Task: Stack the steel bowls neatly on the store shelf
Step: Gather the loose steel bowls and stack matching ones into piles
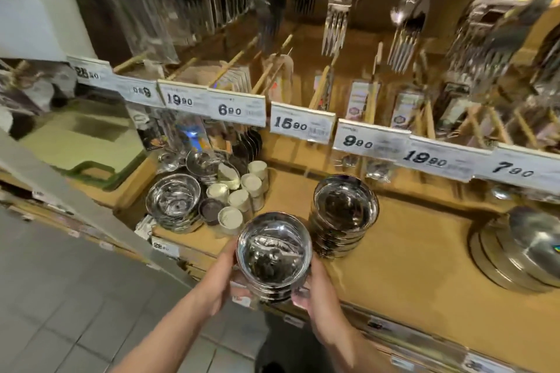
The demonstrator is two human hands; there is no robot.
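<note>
Steel bowls [274,254] in two-handed grip, left hand [219,277], right hand [315,291], price tag [301,123] reads 15.90

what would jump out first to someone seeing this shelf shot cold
First, the shiny stack of steel bowls held in the lower middle between the left hand and right hand, over the shelf's front edge. Just behind and to its right stands a taller bowl stack on the shelf, under a row of price tags.

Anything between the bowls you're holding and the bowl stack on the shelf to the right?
Nothing visible. Both the left hand and right hand hold the held bowls at the shelf's front edge; the shelf stack is just behind and right, with only bare shelf around it.
</note>
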